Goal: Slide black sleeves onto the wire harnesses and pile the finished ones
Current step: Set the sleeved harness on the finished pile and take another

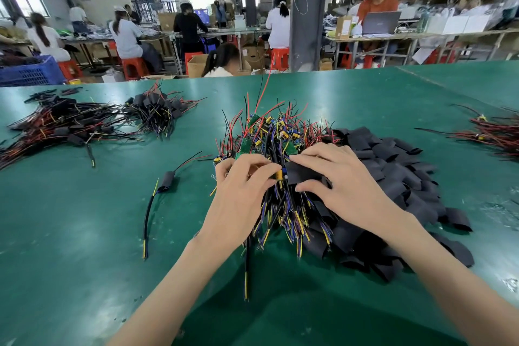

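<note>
- Worktop (84,233): green, carried every item below.
- Left hand (241,177): fingers curled, pinched one wire harness (279,175) by its yellow component end, above the central heap.
- Right hand (339,180): thumb and fingers pinched a black sleeve (304,173). The sleeve's mouth met the held harness's end.
- Unsleeved harness heap (275,132): centre of worktop, under both hands. It showed red, black, yellow and blue wires and small green boards.
- Loose sleeve heap (393,166): black, flattened pieces touching the harness heap's right side.
- Single sleeved harness (167,181): lay alone, left of the hands.
- Finished pile (157,112): sleeved harnesses, far left, with a larger pile (64,123) just beside it.
- Further harnesses (494,135): right edge.
</note>
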`<state>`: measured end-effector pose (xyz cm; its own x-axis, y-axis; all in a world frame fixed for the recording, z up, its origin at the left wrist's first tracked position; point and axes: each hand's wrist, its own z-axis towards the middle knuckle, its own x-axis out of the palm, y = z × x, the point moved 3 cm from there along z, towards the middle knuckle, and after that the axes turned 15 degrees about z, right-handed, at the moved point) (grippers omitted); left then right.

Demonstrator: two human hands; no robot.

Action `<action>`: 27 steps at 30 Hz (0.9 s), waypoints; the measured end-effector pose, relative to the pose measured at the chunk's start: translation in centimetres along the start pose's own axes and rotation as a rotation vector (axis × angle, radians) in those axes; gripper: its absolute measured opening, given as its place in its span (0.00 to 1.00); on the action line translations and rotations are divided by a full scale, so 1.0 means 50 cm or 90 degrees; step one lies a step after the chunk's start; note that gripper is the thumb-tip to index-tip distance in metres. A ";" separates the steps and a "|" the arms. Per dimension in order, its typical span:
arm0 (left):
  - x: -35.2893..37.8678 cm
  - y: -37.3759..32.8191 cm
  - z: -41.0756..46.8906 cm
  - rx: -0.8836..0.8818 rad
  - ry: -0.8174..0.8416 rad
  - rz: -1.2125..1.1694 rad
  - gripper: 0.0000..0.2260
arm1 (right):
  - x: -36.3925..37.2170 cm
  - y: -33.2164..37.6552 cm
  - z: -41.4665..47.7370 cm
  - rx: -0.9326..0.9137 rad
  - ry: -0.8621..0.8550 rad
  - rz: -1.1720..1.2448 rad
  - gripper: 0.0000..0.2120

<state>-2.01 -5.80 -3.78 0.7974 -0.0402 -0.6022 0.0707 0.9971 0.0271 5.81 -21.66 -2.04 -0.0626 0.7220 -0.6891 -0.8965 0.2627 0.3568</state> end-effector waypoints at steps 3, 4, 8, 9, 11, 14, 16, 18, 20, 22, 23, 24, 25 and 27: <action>-0.002 0.002 0.003 -0.015 -0.025 -0.027 0.10 | 0.002 0.008 0.001 -0.005 -0.016 -0.007 0.20; -0.002 0.004 0.003 -0.034 -0.018 -0.058 0.11 | 0.003 0.010 0.001 -0.007 -0.018 -0.014 0.20; -0.003 0.006 0.001 -0.106 0.001 -0.163 0.19 | 0.004 0.008 -0.001 0.003 -0.011 -0.017 0.19; -0.004 0.006 0.001 -0.120 -0.001 -0.176 0.19 | 0.004 0.007 -0.002 0.008 -0.006 -0.009 0.19; -0.007 0.005 0.000 -0.140 -0.003 -0.202 0.20 | 0.006 0.006 -0.002 0.013 0.004 0.006 0.19; -0.009 0.001 0.002 -0.133 0.000 -0.213 0.20 | 0.009 0.010 0.000 0.005 0.010 0.025 0.19; -0.011 -0.003 0.002 -0.122 -0.004 -0.212 0.20 | 0.010 0.013 0.001 -0.006 0.005 0.016 0.19; -0.010 -0.004 0.000 -0.121 -0.014 -0.213 0.21 | 0.011 0.014 0.000 -0.012 0.002 0.004 0.19; -0.009 -0.004 -0.001 -0.133 -0.019 -0.215 0.21 | 0.012 0.015 0.000 -0.010 0.000 0.006 0.19; -0.009 -0.005 -0.002 -0.145 -0.023 -0.216 0.22 | 0.013 0.017 -0.001 0.000 0.001 0.010 0.19; -0.010 -0.005 -0.003 -0.147 -0.030 -0.217 0.22 | 0.014 0.018 -0.001 0.007 0.002 0.013 0.20; -0.011 -0.006 -0.005 -0.148 -0.040 -0.219 0.22 | 0.014 0.018 -0.001 0.015 0.003 0.018 0.20; -0.013 -0.007 -0.006 -0.148 -0.049 -0.221 0.22 | 0.015 0.018 -0.001 0.021 0.005 0.025 0.20; -0.014 -0.009 -0.006 -0.152 -0.057 -0.225 0.22 | 0.016 0.017 0.000 0.030 0.014 0.037 0.20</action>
<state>-2.77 -6.20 -3.62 0.7987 -0.3770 -0.4690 0.2168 0.9074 -0.3601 4.98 -20.87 -2.30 -0.1239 0.7233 -0.6793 -0.8692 0.2511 0.4259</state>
